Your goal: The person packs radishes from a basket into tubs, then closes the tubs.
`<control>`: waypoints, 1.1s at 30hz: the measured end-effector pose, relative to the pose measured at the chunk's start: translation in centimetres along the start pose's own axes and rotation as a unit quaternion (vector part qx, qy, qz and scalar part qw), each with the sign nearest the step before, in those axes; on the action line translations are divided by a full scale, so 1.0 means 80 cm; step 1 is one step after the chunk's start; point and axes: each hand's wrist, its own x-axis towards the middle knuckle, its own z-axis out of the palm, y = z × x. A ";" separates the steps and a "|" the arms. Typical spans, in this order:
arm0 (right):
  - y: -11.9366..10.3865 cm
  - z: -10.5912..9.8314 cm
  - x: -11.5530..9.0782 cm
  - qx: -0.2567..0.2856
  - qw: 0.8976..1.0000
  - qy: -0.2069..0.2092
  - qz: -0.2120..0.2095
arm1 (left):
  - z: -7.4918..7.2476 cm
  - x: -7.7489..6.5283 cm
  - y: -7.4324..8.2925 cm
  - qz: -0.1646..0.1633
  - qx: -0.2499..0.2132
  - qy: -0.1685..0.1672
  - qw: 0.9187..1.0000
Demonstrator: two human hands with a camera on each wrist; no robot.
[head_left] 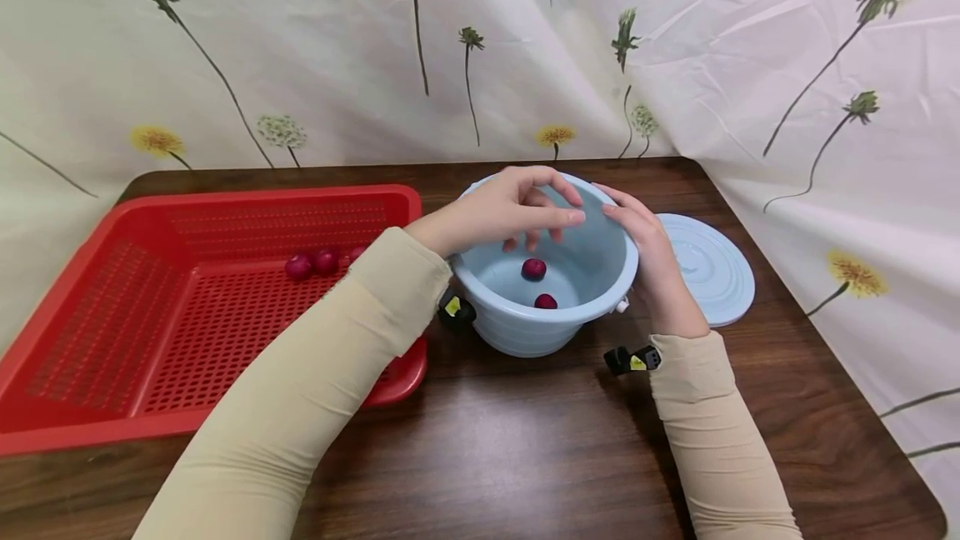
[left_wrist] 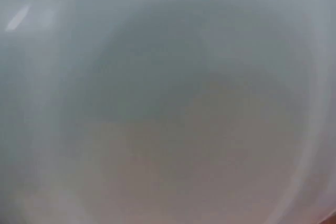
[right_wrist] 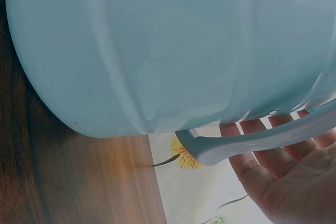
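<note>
A light blue bucket stands on the table, with two small dark red round fruits at its bottom. Over the bucket's mouth hovers my left hand, its fingers loosely bent and nothing between them. My right hand holds the bucket's right rim, thumb over the edge. In the right wrist view its fingers lie along the outer wall, behind the bucket's handle. Blurred pale blue bucket wall fills the left wrist view.
To the left, a red perforated basket contains several more dark red fruits, partly covered by my left sleeve. A round light blue lid lies right of the bucket. Behind the brown wooden table hangs a flower-printed cloth.
</note>
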 end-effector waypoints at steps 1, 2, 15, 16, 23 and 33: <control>0.000 0.000 0.000 0.001 1.000 0.000 -0.002 | -0.005 -0.004 0.002 0.003 -0.002 0.008 1.000; 0.000 0.001 0.000 0.002 1.000 0.000 -0.002 | -0.010 -0.009 0.003 0.006 -0.006 0.016 1.000; 0.000 0.002 -0.001 0.007 1.000 0.003 -0.003 | -0.072 -0.054 -0.012 -0.032 -0.077 0.132 0.988; 0.000 0.002 -0.001 0.011 1.000 0.002 -0.003 | -0.076 -0.055 -0.015 -0.033 -0.083 0.135 0.987; 0.000 0.001 -0.001 0.009 1.000 0.001 -0.006 | -0.096 -0.069 -0.040 -0.049 -0.077 0.158 0.983; -0.001 0.002 -0.001 0.006 1.000 0.001 -0.002 | -0.117 -0.094 -0.067 -0.103 -0.043 0.169 0.979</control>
